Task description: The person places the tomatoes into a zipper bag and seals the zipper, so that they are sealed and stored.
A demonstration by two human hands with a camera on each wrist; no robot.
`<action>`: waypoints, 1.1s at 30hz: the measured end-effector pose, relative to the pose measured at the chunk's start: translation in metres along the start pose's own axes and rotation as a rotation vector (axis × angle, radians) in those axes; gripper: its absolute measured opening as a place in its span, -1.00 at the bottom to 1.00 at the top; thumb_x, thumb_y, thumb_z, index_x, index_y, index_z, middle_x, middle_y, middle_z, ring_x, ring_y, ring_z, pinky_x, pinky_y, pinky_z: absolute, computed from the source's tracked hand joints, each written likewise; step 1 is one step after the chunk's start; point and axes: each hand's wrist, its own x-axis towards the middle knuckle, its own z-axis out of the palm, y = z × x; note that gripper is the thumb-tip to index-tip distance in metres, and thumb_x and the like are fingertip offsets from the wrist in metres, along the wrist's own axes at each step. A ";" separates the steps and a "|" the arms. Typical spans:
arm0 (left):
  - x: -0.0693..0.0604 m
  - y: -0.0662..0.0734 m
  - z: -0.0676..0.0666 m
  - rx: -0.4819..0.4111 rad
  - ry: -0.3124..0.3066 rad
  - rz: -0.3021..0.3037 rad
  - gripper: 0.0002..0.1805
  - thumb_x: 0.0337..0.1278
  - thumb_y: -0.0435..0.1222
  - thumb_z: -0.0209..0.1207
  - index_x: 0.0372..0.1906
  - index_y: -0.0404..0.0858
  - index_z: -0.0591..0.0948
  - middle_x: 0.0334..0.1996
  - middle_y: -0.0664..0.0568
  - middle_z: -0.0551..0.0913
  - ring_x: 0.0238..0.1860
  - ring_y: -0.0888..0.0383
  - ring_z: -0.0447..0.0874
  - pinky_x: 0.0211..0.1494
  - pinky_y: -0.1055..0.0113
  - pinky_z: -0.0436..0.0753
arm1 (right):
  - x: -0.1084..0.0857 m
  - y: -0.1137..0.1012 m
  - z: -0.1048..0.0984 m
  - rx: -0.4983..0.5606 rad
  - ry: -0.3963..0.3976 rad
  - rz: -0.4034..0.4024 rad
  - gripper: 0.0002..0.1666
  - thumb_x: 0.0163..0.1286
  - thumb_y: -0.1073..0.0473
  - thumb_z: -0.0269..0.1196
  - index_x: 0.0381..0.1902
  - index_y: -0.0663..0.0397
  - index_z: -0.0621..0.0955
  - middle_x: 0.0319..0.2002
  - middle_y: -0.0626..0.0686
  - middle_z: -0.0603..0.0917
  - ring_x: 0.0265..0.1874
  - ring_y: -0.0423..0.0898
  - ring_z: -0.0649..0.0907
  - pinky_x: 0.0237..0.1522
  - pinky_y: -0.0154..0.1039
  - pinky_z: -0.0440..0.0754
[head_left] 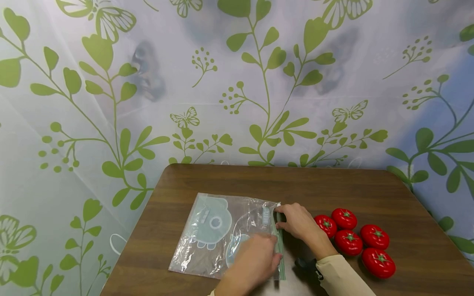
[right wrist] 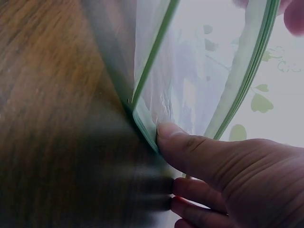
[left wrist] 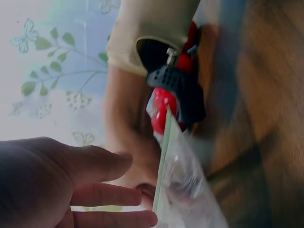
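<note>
A clear zip bag (head_left: 185,246) with pale blue cartoon prints and a green zip strip lies flat on the table. Its mouth, on the right, gapes between two green strips (right wrist: 251,61) in the right wrist view. My right hand (head_left: 298,222) pinches the far end of that mouth, the thumb (right wrist: 175,137) on the strip and the other fingers partly hidden behind. Over the near part of the bag is my left hand (head_left: 253,257). In the left wrist view its thumb and fingers (left wrist: 114,218) stretch out straight, fingertips at the green strip, thumb apart from it.
Several shiny red tomatoes (head_left: 348,242) with green stems sit in a group right of my right forearm. A black wrist strap (head_left: 309,267) circles my right wrist. Behind the brown wooden table (head_left: 237,179) hangs a curtain (head_left: 207,123) with green leaves and butterflies.
</note>
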 end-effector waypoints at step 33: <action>0.023 0.016 0.032 0.206 -0.295 -0.183 -0.37 0.27 0.12 0.40 0.35 -0.07 0.70 0.36 -0.23 0.65 0.18 -0.33 0.68 0.27 -0.07 0.64 | -0.002 -0.001 0.001 -0.006 -0.017 0.028 -0.58 0.20 0.10 0.68 0.01 0.01 0.83 -0.18 0.00 0.85 -0.19 0.05 0.81 -0.02 0.15 0.79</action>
